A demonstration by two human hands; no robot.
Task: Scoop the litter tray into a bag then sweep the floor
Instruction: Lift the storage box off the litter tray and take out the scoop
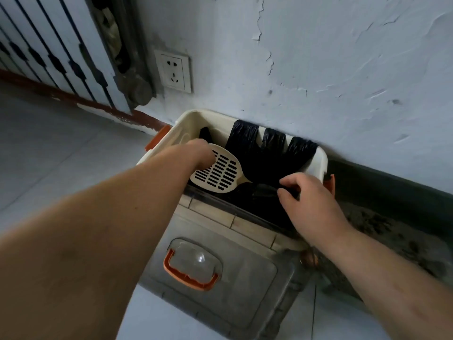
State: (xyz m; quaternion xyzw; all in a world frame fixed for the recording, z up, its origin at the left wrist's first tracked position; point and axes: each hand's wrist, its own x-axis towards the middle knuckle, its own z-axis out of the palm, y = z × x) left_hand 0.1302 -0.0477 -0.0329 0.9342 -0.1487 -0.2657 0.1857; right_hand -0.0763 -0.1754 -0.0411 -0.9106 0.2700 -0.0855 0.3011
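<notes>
bag fitting at the bin, frame centre.
our left hand (196, 153), curled, grips the slotted scoop (217, 171); our right hand (307, 202) pinches the black bag (257, 148) edge. litter tray (382, 217) lies right. we advise spreading the bag fully open before scooping.

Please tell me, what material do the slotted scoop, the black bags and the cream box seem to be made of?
Slotted scoop: looks like rigid moulded plastic, cream and matt, with even cut slots.
Black bags: apparently thin plastic film, slightly glossy, wrinkled and draped over the rim.
Cream box: probably hard plastic, smooth, with rounded moulded corners and orange clips.
</notes>
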